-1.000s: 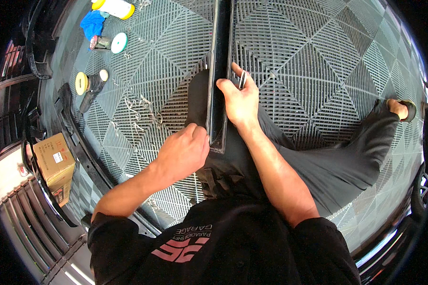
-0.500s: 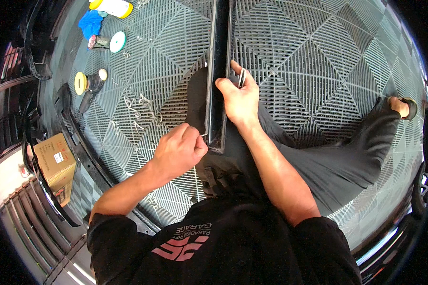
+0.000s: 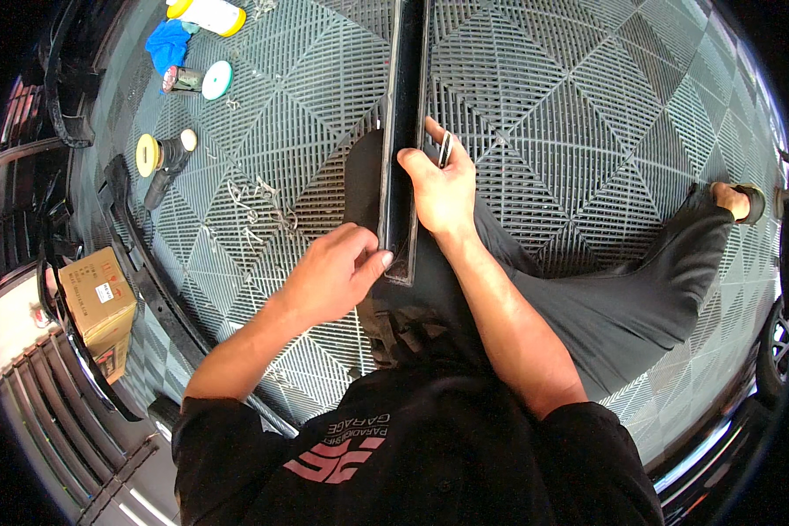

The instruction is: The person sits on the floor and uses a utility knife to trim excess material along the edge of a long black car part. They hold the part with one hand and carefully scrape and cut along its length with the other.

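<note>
Both hands grip a long black trim strip [image 3: 403, 131] that runs from the person's lap away across the floor toward the top edge of the view. Right hand [image 3: 443, 188] clasps the strip's right edge partway up, fingers curled over it, and also pinches a small thin blade-like tool [image 3: 445, 149] between the fingers; what kind of tool it is cannot be made out. Left hand [image 3: 329, 276] is loosely closed at the near end, thumb tip pressed against the strip's left edge just above the end; whether the curled fingers hold anything cannot be told. Near end rests over the dark trousers [image 3: 587, 307]. Judgement on handling: strip looks rigid, narrow and light for its length, with a glossy face likely to scratch or slip; its length would make it lever about if held at one end only, so a hold at the edges, near end plus midway, suits it. Outward: grey grid floor tiles [image 3: 587, 105], thin pale shavings [image 3: 254, 206] left of the lap, a polisher with yellow pad [image 3: 158, 158], a blue cloth [image 3: 168, 46], a white-and-yellow bottle [image 3: 206, 13], a cardboard box [image 3: 96, 302] at far left.
</note>
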The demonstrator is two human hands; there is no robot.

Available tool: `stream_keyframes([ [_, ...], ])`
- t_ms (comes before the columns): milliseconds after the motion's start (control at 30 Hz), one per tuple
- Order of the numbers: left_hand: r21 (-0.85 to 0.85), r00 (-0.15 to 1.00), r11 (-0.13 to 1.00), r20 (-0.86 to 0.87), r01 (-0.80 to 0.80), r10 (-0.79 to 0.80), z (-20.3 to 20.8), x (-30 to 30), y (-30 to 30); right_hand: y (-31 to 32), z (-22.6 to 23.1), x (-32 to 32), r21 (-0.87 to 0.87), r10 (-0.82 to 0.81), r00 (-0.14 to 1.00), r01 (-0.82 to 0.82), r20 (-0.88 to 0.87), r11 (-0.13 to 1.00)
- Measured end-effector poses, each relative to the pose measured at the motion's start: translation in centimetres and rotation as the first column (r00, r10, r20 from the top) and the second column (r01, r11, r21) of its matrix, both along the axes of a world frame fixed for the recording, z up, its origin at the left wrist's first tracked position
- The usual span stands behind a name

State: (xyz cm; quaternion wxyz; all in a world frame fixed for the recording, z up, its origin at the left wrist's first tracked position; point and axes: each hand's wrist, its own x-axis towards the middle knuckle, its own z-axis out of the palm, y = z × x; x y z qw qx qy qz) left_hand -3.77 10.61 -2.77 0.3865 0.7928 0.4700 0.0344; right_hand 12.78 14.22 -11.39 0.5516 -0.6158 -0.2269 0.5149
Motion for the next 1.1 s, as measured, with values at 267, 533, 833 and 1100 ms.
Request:
stream_keyframes([
  [267, 0.389, 0.946, 0.863, -0.106, 0.324, -0.307, -0.6, 0.0, 1.8, 0.0, 0.3, 0.0, -0.012, 0.017, 0.999, -0.017, -0.029, 1.000],
  [533, 0.473, 0.989, 0.871, 0.121, -0.132, 0.085, 2.2, -1.9, 5.3, -0.1, -0.5, 0.3, -0.011, -0.005, 0.995, 0.004, -0.103, 1.000],
  [833, -0.426, 0.922, 0.843, 0.044, -0.330, 0.384, -1.7, -1.1, 0.4, 0.1, -0.1, -0.3, -0.012, -0.009, 0.997, 0.008, -0.077, 1.000],
  [1100, -0.167, 0.976, 0.962, 0.001, -0.214, 0.217, -0.7, 0.7, 0.4, -0.1, 0.1, 0.2, -0.061, 0.023, 1.000, -0.024, -0.002, 0.998],
])
